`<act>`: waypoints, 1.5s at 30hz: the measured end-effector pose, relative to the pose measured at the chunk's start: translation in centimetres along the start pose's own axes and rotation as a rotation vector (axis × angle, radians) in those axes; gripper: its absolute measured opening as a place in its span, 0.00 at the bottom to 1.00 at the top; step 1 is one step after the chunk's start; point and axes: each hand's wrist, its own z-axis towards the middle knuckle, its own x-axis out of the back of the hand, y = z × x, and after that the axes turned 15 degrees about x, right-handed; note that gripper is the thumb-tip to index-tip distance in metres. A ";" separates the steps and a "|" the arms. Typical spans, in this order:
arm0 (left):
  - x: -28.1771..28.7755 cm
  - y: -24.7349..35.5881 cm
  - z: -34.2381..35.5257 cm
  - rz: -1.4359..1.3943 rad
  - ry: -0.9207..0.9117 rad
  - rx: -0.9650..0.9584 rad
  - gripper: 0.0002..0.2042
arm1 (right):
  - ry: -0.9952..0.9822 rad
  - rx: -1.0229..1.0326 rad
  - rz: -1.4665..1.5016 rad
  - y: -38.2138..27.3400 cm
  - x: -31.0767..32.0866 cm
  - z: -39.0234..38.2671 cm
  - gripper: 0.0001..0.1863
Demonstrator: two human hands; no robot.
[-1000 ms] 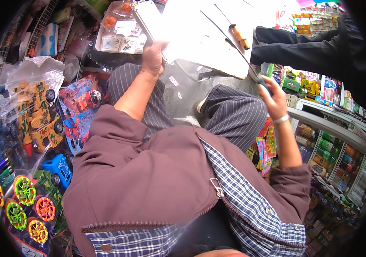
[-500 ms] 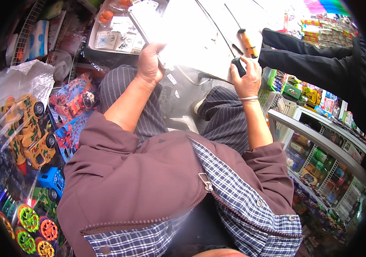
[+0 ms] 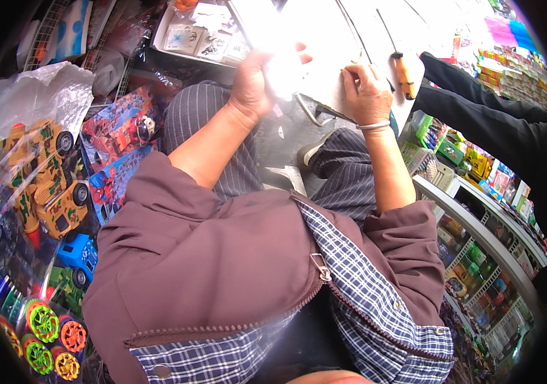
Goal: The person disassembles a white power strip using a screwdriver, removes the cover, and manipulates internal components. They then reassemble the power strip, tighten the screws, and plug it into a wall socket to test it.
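My left hand is raised in front of me and grips the near edge of a white board, which is washed out by glare. My right hand, with a pale bangle on its wrist, rests on the same board with fingers curled and thumb pinched in; whatever they hold is hidden. A screwdriver with an orange handle lies on the board just right of that hand. A curved metal piece pokes out below the board between my hands. My striped trousers are underneath.
Packaged toys crowd the left: a yellow camouflage truck, a blue car, coloured wheels. A tray of small items sits beyond my left hand. Another person's dark sleeve reaches in at right, above a glass display case.
My right hand, holding a dark thing out at the right, has moved up and left onto the white board. My left hand stayed on the board's edge. The view has shifted closer.
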 end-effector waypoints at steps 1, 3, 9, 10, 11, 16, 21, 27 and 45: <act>-0.3 0.0 -0.1 -0.002 -0.008 -0.005 0.25 | -0.016 0.012 0.000 -0.1 0.1 0.2 0.06; -0.8 -0.1 -0.3 -0.004 -0.054 -0.012 0.26 | -0.056 0.012 -0.002 -0.5 0.6 0.6 0.06; -1.3 0.1 -0.3 0.019 -0.178 0.015 0.30 | -0.044 -0.041 0.348 -4.7 4.4 0.2 0.09; -1.3 0.0 -0.2 0.010 -0.179 0.028 0.30 | -0.028 -0.041 0.409 -5.4 5.0 0.2 0.09; -1.3 0.0 -0.1 0.001 -0.181 0.040 0.30 | -0.050 -0.063 0.452 -6.1 5.6 0.1 0.08; -0.9 -0.4 0.2 0.031 -0.163 0.058 0.30 | -0.162 -0.032 0.582 -8.6 6.6 0.5 0.08; -0.4 -0.6 0.6 0.003 -0.177 0.093 0.30 | -0.218 0.031 0.590 -9.7 6.3 0.9 0.07; -0.4 -0.8 0.8 0.007 -0.191 0.078 0.29 | -0.269 0.036 0.568 -9.9 5.5 1.3 0.06; -0.7 -1.9 0.4 0.246 -0.087 0.002 0.20 | -0.385 0.137 0.336 -9.9 4.9 2.8 0.09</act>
